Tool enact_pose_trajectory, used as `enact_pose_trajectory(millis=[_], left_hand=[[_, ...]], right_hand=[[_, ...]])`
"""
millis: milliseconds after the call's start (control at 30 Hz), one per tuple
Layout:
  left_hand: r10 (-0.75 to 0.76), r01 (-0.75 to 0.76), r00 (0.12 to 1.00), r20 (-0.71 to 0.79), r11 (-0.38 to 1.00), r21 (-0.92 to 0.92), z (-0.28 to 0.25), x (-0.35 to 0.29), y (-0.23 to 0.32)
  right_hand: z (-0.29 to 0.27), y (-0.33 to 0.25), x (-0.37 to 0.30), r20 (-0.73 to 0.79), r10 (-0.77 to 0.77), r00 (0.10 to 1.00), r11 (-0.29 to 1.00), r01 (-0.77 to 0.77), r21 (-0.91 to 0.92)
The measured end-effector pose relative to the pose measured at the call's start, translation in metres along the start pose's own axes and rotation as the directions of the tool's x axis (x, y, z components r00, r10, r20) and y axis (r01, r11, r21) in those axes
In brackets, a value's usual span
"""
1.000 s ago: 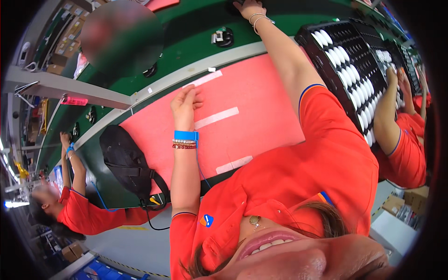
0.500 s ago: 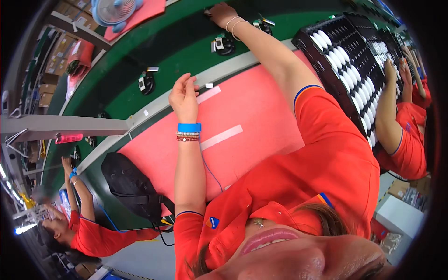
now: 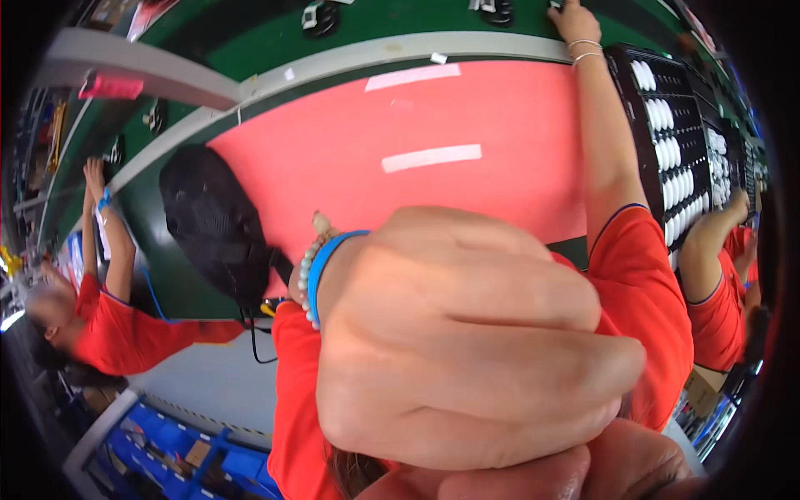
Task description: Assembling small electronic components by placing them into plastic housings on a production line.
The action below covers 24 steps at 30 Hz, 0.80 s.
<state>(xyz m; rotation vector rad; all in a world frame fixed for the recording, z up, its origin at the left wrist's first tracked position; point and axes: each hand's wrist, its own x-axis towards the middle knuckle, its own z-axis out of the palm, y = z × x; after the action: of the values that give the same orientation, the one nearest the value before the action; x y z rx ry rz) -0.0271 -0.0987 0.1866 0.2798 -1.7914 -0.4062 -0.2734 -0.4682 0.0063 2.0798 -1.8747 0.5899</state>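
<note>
Mat point(image 3: 433, 112), bag point(image 3: 208, 217) left, tray point(image 3: 685, 133) right, seemingly devices point(image 3: 322, 20) on belt point(image 3: 408, 21) beyond

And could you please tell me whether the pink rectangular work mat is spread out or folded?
Spread out: the mat lies flat, with two pale straight strips showing, though the left hand hides part of it.

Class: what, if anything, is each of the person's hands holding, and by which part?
Right hand: fingers at a black piece, cropped; grip unclear. Left hand: curled, inner side hidden; cannot tell.
</note>
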Motion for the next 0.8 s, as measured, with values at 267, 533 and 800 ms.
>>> enact_pose_trajectory(millis=[267, 533, 800], left_hand=[[-0.085, 0.225, 0.889, -0.45, 0.937, 0.267, -0.051, -0.016, -0.021], [-0.671, 0.638, 0.735, -0.099, 0.734, -0.235, -0.041, -0.039, -0.117], [-0.767, 0.415, 0.548, -0.335, 0.596, -0.687, -0.03, -0.046, -0.148]], right_hand=[[-0.153, -0.129, -0.06, -0.325, -0.688, 0.649, 0.45, 0.732, 0.511], [-0.199, -0.148, -0.093, -0.54, -0.832, 0.126, 0.045, 0.986, 0.161], [-0.173, -0.148, -0.117, -0.585, -0.405, 0.703, 0.398, 0.712, 0.579]])
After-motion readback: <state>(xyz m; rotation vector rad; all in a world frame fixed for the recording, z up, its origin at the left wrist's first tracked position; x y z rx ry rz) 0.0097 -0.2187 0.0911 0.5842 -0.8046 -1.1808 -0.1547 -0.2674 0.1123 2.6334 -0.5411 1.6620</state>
